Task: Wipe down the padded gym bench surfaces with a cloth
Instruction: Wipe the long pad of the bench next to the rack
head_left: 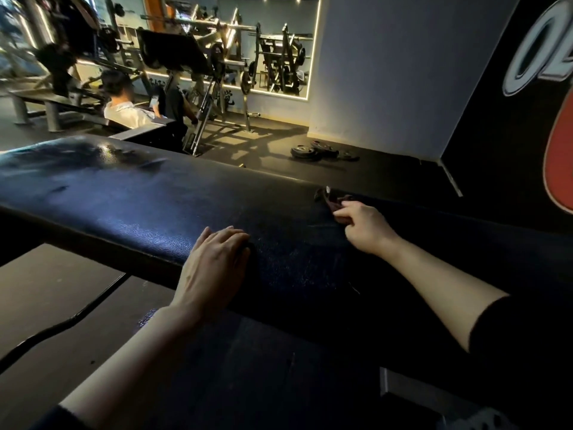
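Observation:
A long black padded bench [130, 193] runs across the view from upper left to lower right, its left part shiny. My left hand [214, 265] lies flat over the pad's near edge, fingers straight. Further right, my right hand [364, 226] pinches a dark brownish cloth [333, 198] that lies bunched on the pad near its far edge. Most of the cloth is hard to make out in the dim light.
Beyond the bench a person [124, 103] sits among weight machines [173, 57] in front of a lit mirror. Weight plates [319, 150] lie on the floor by the white wall. A dark wall with a logo [542, 57] stands at the right.

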